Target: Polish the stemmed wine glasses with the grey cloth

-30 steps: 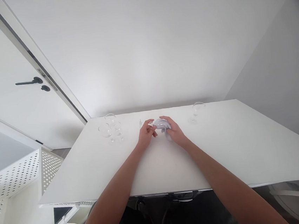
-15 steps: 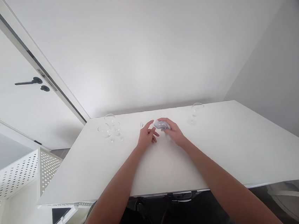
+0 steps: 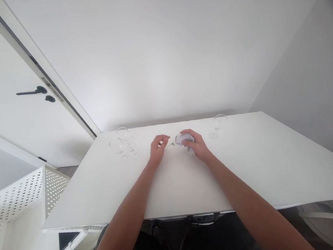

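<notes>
The right grip [image 3: 198,144] is closing softly around a pale gray cloth [image 3: 187,136], with the thumb bending on the near side and the fingers curling over the far side, and it is holding a clear stem glass [image 3: 179,140] in that cloth. To be doing this well, I think, the right grip needs to be pressing gently, since thin glass is likely to be breaking if it is being squeezed hard. The left grip [image 3: 157,151] is bending its fingers, leaving a small gap between the thumb and the 1st finger; it is holding nothing that I am seeing, but I can't tell if it is brushing the foot of the glass. For a safer hold, it should be staying close and ready to be steadying the thin stem [image 3: 170,145]. The glass is sitting between the 2 hands, over the far half of the white counter [image 3: 178,190]. It is tipping on its side, with its round bowl pointing right and its stem slanting left and near. Gray is showing at the bowl, but I can't tell if the cloth is going inside. To the left, 3 glasses [image 3: 116,146] are standing close together; to the right, 1 more glass [image 3: 220,122] is standing alone.
</notes>
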`<state>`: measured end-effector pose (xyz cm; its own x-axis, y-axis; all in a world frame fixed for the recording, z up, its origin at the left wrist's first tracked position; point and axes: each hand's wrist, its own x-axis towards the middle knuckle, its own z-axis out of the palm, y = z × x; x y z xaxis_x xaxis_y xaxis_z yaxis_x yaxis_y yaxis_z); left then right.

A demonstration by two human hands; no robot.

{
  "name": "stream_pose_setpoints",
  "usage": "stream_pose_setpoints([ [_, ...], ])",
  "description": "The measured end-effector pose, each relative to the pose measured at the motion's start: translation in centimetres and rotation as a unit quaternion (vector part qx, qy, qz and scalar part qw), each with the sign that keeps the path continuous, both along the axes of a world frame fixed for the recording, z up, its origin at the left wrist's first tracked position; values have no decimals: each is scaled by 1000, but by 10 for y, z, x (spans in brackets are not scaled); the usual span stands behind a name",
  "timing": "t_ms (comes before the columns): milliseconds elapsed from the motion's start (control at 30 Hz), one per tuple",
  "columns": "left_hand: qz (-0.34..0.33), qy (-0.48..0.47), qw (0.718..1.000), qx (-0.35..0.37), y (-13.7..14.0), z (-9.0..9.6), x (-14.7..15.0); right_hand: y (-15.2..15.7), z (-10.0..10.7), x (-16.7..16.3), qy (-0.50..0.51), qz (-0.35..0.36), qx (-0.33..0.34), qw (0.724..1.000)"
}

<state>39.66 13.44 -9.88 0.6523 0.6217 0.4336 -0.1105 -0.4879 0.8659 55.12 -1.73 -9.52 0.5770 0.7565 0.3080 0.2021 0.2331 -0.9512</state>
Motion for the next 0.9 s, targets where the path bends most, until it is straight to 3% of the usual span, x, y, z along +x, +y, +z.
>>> stream_pose_setpoints([
  [133, -80, 116, 989, 53, -3, -6, 2, -1, 3, -2, -4, 7, 26, 1000],
  [300, -135, 197, 969, 63, -7, -13, 6, 0, 2, 2, 86, -24, 51, 995],
  [433, -92, 156, 983, 14, -4, -14, 7, 2, -2, 8, 199, -127, 87, 968],
  [533, -54, 101, 992, -42, -2, -11, 6, 5, -7, 11, 283, -164, 103, 939],
  [633, -70, 75, 993, -60, -3, -10, 6, 12, -12, 5, 357, -128, 80, 922],
  [767, -137, 87, 987, -15, -7, -11, 7, 20, -14, -11, 399, -19, 69, 914],
  [900, -166, 81, 983, -16, -9, -9, 4, 18, -10, -18, 424, 2, 52, 904],
])
